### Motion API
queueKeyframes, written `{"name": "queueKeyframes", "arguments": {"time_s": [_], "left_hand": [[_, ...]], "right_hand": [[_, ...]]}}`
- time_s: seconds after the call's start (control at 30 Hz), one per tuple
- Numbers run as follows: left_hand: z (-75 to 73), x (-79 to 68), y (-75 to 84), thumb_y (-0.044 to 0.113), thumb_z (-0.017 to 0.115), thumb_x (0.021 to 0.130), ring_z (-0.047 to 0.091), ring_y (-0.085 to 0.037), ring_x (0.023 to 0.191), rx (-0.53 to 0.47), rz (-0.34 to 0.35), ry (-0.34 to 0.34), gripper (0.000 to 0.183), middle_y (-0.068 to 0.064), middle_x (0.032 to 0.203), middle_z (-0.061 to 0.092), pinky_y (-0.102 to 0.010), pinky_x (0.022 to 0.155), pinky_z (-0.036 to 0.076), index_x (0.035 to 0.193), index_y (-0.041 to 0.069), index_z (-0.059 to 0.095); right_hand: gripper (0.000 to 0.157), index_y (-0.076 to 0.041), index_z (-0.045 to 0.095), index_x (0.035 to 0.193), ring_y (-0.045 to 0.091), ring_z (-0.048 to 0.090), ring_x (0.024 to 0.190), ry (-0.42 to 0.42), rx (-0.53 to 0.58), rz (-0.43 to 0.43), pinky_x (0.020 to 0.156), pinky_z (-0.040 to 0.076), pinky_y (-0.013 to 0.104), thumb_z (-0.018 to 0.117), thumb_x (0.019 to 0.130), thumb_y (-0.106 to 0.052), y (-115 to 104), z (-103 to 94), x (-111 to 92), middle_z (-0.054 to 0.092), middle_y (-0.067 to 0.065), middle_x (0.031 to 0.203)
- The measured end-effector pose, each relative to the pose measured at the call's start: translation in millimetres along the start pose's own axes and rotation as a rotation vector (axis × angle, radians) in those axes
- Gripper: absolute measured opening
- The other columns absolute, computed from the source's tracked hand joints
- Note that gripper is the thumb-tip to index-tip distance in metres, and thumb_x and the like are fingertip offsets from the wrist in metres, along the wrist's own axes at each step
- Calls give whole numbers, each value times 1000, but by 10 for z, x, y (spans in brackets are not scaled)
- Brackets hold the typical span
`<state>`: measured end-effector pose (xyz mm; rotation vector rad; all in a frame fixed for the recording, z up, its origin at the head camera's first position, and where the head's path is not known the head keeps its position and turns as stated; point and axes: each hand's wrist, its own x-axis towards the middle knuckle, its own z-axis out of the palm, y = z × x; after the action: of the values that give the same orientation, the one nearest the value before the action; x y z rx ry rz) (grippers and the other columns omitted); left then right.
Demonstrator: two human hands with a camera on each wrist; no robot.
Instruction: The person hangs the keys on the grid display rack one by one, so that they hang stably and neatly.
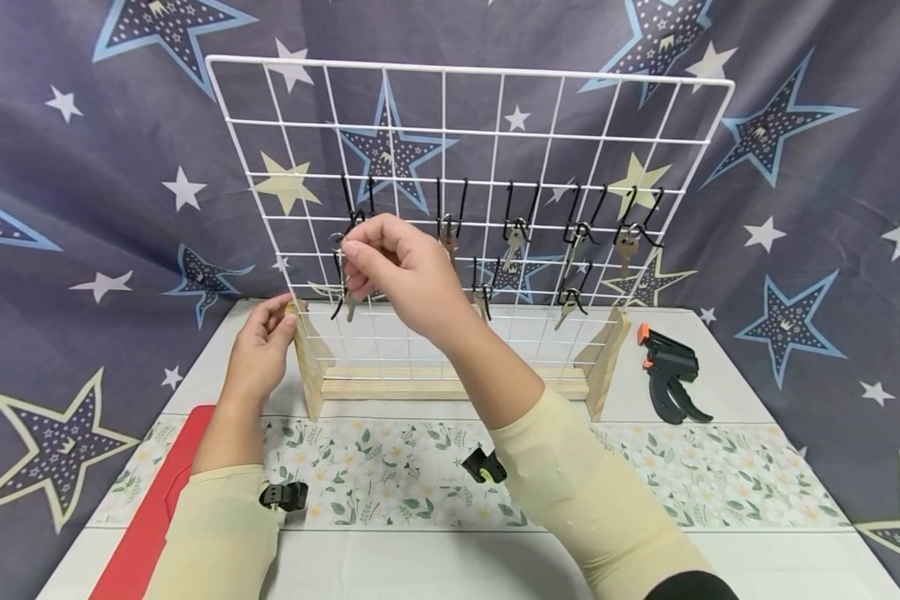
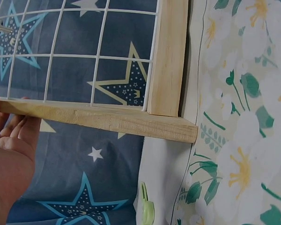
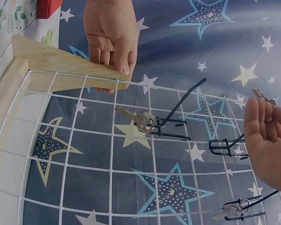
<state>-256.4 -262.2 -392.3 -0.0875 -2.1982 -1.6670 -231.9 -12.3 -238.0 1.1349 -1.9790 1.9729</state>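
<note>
My right hand is raised before the left part of a white wire grid. It pinches a small key between thumb and fingers, close to an upper-left black hook. Below that hand, another key hangs on a lower black hook. My left hand grips the top of the wooden side support at the grid's left edge. In the left wrist view, the fingers of the left hand lie around the end of the wooden piece.
More keys hang on several black hooks along the grid. On the right of the table lies a black clamp with orange tips. A red flat object lies by my left forearm. Star-patterned cloth surrounds the table.
</note>
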Motion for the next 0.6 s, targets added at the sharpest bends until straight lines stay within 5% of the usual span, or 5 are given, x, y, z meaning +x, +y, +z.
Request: {"name": "queueKeyframes", "arguments": {"time_s": [0.6], "left_hand": [[-1,4,-3,24,45,105,54,-2,119,1,0,-3,43,-15,139,55,-11,102,45,145,10,44]], "right_hand": [[16,2,60,100,23,66,73,98,44,107,70,63,36,59,99,-14,201,-6,153,64,14,85]]}}
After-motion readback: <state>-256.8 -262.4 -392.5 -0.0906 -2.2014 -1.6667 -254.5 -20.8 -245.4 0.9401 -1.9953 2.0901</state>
